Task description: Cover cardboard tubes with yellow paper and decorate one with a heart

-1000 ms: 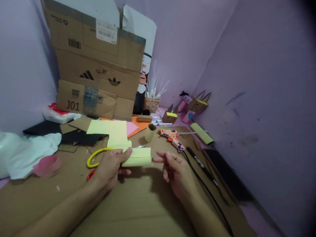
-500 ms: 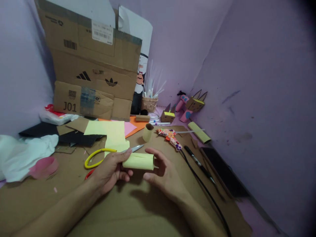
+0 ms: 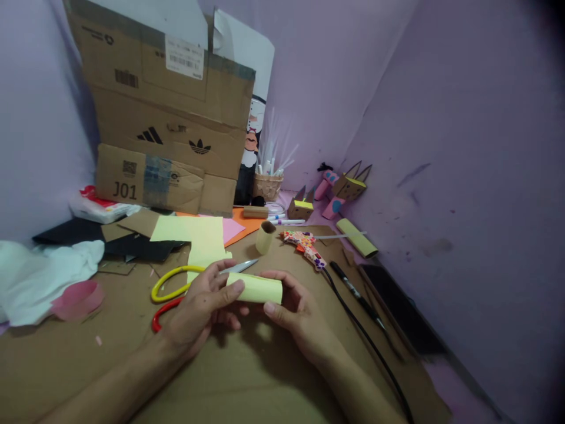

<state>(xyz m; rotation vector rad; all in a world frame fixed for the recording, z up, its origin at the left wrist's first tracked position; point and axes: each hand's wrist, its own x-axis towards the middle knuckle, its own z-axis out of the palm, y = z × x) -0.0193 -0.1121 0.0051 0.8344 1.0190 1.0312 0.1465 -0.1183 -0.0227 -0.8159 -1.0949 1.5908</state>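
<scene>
A cardboard tube wrapped in pale yellow paper [image 3: 258, 289] lies level between my hands, above the cardboard-covered table. My left hand [image 3: 203, 303] grips its left end, thumb on top. At the right end, my right hand [image 3: 298, 306] holds it between thumb and fingers. Scissors [image 3: 172, 282] with one yellow and one red handle lie behind my left hand, which partly covers them. A shorter yellow tube [image 3: 265, 238] stands upright just beyond. To the right of it rests a flower-patterned glue gun [image 3: 304, 246] with a black cord.
Yellow paper [image 3: 205, 229] and black sheets [image 3: 145, 246] lie at the left, near a white cloth [image 3: 48, 282]. A large cardboard box [image 3: 172, 118] stands behind. On the right are another yellow tube [image 3: 357, 238], a black marker [image 3: 355, 288] and a dark flat object [image 3: 401, 309] by the wall.
My right hand has closed onto the tube's right end, which it only surrounded before. The tube has shifted slightly right and turned, and more of the scissors' red handle shows.
</scene>
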